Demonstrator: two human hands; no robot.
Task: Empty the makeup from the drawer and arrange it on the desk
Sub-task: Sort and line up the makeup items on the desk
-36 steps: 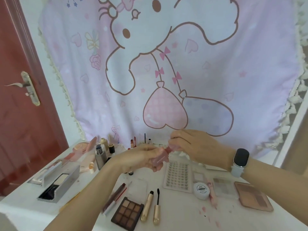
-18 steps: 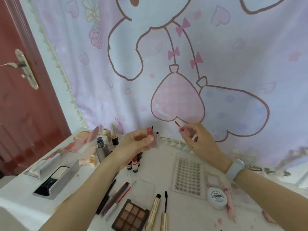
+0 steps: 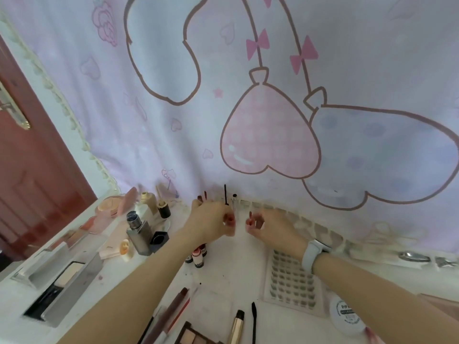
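- Reaching to the worktop's [image 3: 243,274] back edge at mid-frame, both hands have dropped from chest height a second ago.
- Left hand [image 3: 211,220] grips a pink lip-gloss tube [image 3: 230,225]; right hand [image 3: 270,228] pinches its wand [image 3: 250,217], pulled out.
- Looks like it's joining the upright row by the curtain [image 3: 273,120].
- Tube mostly hidden; palette [image 3: 196,337] cut off below.

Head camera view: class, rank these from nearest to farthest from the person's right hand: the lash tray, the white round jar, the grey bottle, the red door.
Measured from the right hand:
1. Lash tray, just below the wrist.
2. White round jar, lower right.
3. Grey bottle, left, beyond the left hand.
4. Red door, far left.
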